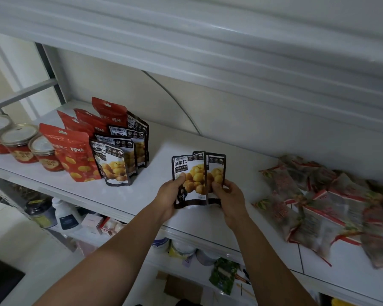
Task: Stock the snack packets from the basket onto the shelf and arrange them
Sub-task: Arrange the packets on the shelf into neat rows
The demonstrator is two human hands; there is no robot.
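Above the white shelf I hold two or three black-and-white chestnut packets fanned upright. My left hand grips the front packet by its lower left edge, thumb on its face. My right hand pinches the rear packet at its lower right. Further left on the shelf, several matching chestnut packets stand in a staggered row. Beside and behind them stand red chestnut pouches. The basket is out of view.
Three red jars with metal lids stand at the shelf's left end. A loose pile of red-and-clear snack packets lies at the right. The upper shelf's edge hangs overhead. Bottles, tubs and boxes fill the lower shelf.
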